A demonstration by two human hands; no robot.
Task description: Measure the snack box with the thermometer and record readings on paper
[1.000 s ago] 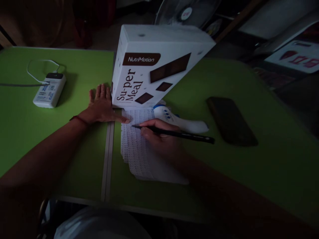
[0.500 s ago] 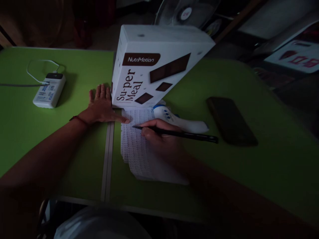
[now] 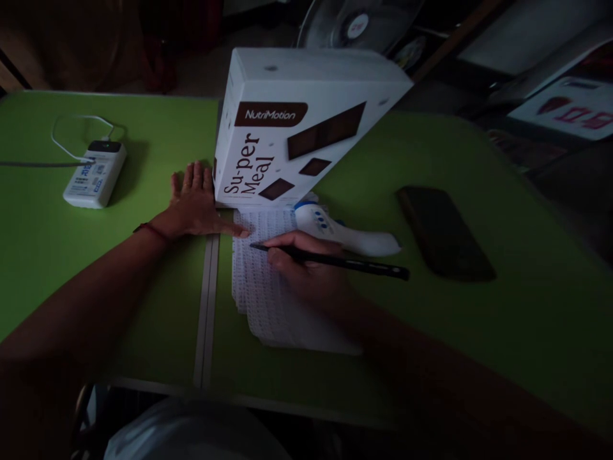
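Dim light favours the left of the green table (image 3: 158, 128), the right shadowy.

We see a dark phone (image 3: 445, 233) lying at right, a white power bank (image 3: 97, 177) with a cable (image 3: 38, 164) at left, and a fan (image 3: 352, 25) behind.

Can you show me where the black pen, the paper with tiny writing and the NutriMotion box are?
Black pen (image 3: 335, 259): head view, on the middle of its barrel.
Stack of paper (image 3: 262, 287): head view, on the top sheet's writing.
NutriMotion box (image 3: 281, 139): head view, on its front face.
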